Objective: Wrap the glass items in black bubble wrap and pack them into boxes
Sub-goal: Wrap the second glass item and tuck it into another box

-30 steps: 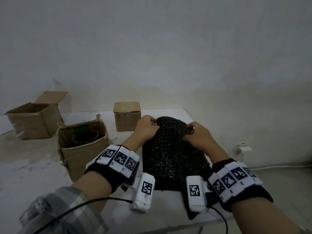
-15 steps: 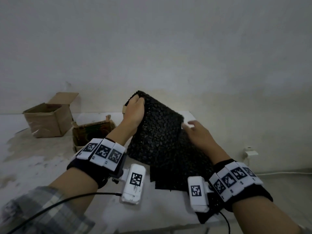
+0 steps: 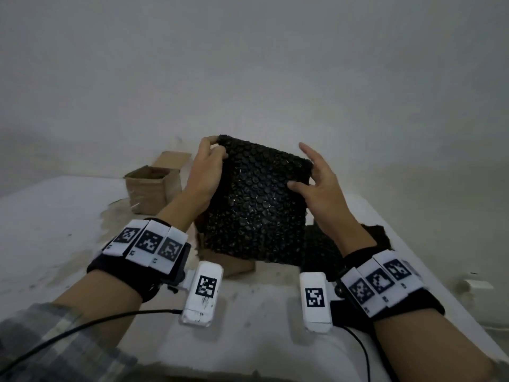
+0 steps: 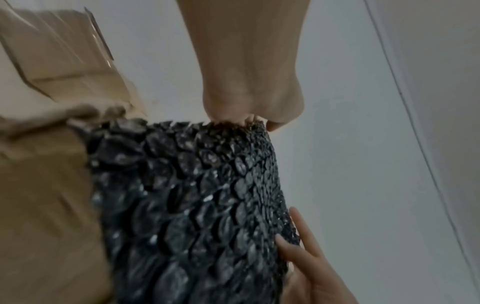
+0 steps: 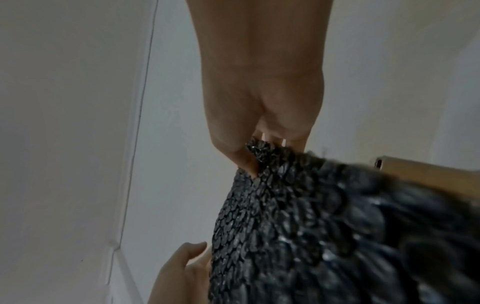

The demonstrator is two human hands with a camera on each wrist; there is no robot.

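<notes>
A sheet of black bubble wrap [image 3: 256,202] hangs upright above the white table [image 3: 55,216], spread between both hands. My left hand [image 3: 217,146] pinches its top left corner, which the left wrist view shows as fingers closed on the wrap [image 4: 182,205]. My right hand [image 3: 303,175] holds the upper right edge, thumb on the front and fingers behind, index finger sticking up. The right wrist view shows that hand [image 5: 253,156] nipping the wrap's corner [image 5: 311,236]. No glass item is in view.
An open cardboard box [image 3: 154,186] stands at the back left. A second box [image 3: 237,264] is mostly hidden behind the hanging sheet. More black bubble wrap [image 3: 322,249] lies on the table under my right wrist, near the table's right edge.
The sheet came up off the pile on the table. My left hand raised its corner, and my right hand let go, then took the right edge; the sheet now hangs spread.
</notes>
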